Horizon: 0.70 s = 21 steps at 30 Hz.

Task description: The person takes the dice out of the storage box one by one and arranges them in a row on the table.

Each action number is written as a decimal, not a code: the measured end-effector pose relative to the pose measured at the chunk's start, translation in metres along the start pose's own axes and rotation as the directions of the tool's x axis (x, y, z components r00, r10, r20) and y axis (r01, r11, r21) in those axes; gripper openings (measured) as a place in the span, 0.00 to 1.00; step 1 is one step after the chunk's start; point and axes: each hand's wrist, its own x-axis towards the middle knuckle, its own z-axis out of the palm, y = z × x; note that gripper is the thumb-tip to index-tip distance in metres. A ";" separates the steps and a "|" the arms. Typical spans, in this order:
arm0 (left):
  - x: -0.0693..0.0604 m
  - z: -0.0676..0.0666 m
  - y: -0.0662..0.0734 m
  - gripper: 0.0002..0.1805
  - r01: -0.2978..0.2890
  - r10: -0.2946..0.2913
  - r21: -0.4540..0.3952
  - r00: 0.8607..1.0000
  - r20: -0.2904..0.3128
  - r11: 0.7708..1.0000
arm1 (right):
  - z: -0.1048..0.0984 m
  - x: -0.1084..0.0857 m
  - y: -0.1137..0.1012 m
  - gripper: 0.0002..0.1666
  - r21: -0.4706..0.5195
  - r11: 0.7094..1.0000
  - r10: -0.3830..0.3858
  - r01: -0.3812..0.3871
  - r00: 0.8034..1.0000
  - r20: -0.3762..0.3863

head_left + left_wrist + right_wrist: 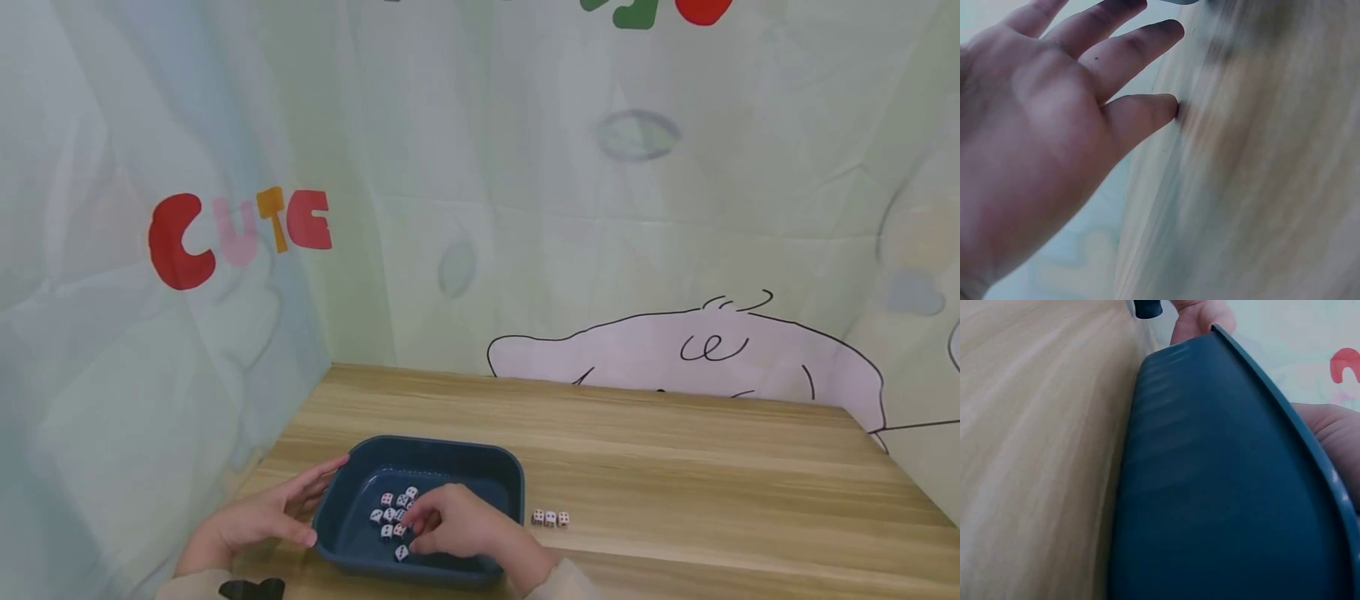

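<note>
A dark blue tray [450, 454] stands on the wooden table with several white dice [389, 516] inside, grouped left of its middle. The left hand [262, 521] rests against the tray's left side, thumb and fingers spread; in the left wrist view the left hand [1054, 119] shows its palm and extended fingers. The right hand [457, 523] reaches over the tray's front edge, its bent fingers at the dice; whether it pinches one is hidden. In the right wrist view the tray's outer wall [1210, 469] covers most of the right hand [1335, 447].
Three dice [551, 518] stand in a short row on the table [712, 483], right of the tray. Behind and to the left hang printed cloth walls [525, 208], meeting the table's edges.
</note>
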 end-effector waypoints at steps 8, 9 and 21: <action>0.000 0.000 -0.001 0.52 0.005 -0.005 -0.014 1.000 0.006 1.000 | 0.007 0.003 0.003 0.11 -0.055 0.998 0.028 -0.028 1.000 0.006; 0.000 0.000 -0.001 0.52 0.004 -0.004 -0.012 1.000 0.007 1.000 | 0.008 0.003 0.004 0.10 -0.063 0.997 0.034 -0.033 0.999 0.007; -0.001 0.001 0.003 0.51 -0.020 0.020 0.004 1.000 0.012 1.000 | 0.014 0.010 0.007 0.11 -0.167 0.985 0.042 -0.035 0.998 0.043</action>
